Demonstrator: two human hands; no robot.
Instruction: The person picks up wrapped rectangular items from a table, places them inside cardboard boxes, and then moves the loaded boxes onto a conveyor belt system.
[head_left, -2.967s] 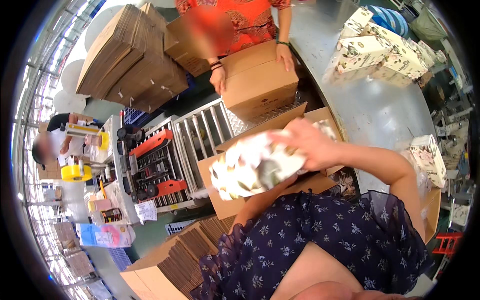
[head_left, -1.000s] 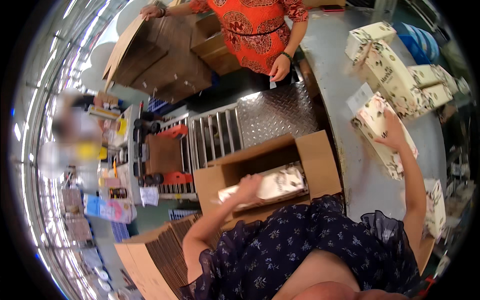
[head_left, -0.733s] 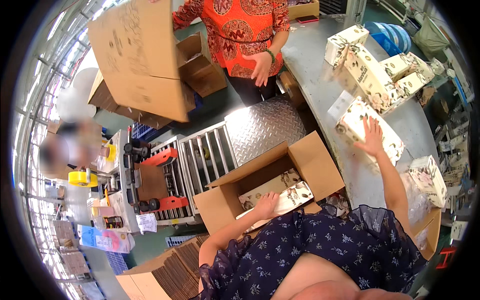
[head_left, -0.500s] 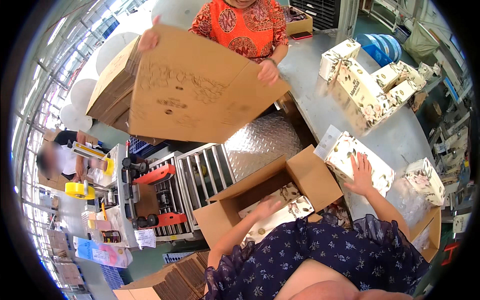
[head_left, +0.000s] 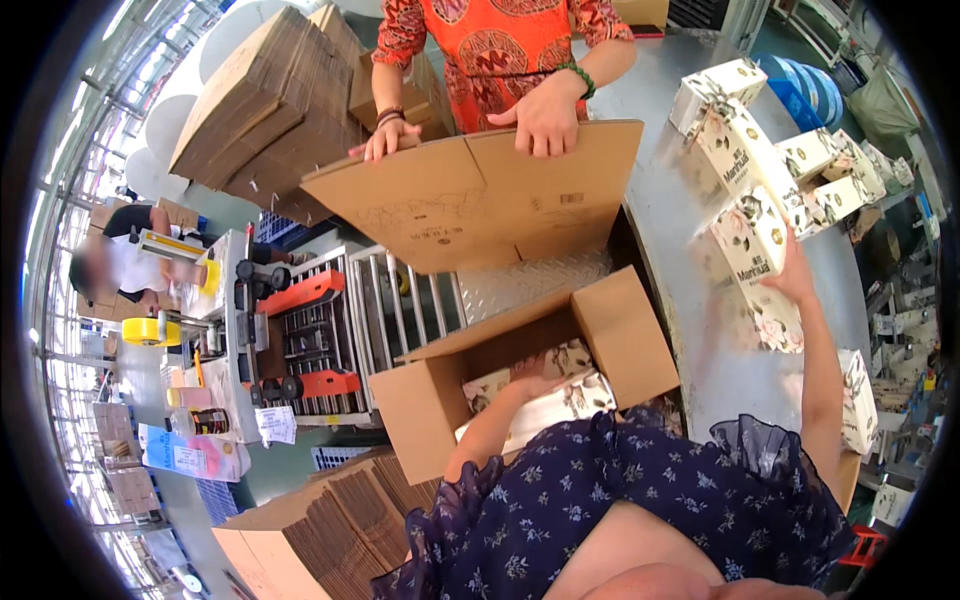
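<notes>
My left hand point(head_left: 538, 376) reaches into an open brown carton point(head_left: 425, 415) in front of me. Its fingers are stretched out over the white, floral-print packs inside, of which one pack point(head_left: 545, 412) lies nearest my body. To the right, above the metal table, my right hand point(head_left: 792, 270) grips the side edge of a floral-print pack point(head_left: 752, 240). Another floral surface point(head_left: 772, 315) shows just below that hand; whether it is a separate pack I cannot tell. Opposite me, a co-worker's two hands point(head_left: 548, 112) hold the top edge of a partly unfolded carton point(head_left: 470, 205).
More floral packs point(head_left: 735, 140) stand at the far right of the metal table point(head_left: 655, 85). Flattened cartons point(head_left: 270, 110) are stacked at the far left, others point(head_left: 340, 530) at lower left. A roller conveyor point(head_left: 400, 300) with a red-armed machine point(head_left: 310, 290) lies left of the carton.
My right hand has moved away and to the right, along with a floral pack. My left hand has gone deeper into the carton. The co-worker's cardboard has swung and begun to open out.
</notes>
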